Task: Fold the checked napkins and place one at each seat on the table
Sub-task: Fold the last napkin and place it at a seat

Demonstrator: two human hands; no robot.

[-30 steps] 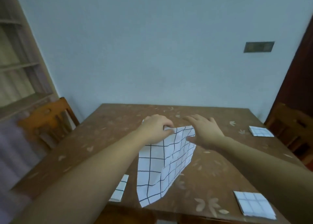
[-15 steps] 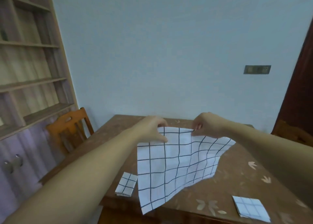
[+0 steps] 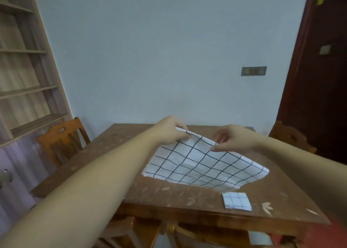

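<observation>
The left hand [image 3: 170, 130] pinched the far corner of an unfolded checked napkin [image 3: 202, 165], and the right hand [image 3: 231, 138] pinched the same raised edge farther along. The cloth sloped down from both hands onto the wooden counter [image 3: 112, 153]. A folded checked napkin [image 3: 236, 200] lay near the counter's front edge, and a wooden chair [image 3: 62, 140] stood at the left side.

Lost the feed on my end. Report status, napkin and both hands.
Left grip holds open napkin far corner, right grip pinches far edge. Near half draped on table. Folded napkin close by, not blocking.
</observation>
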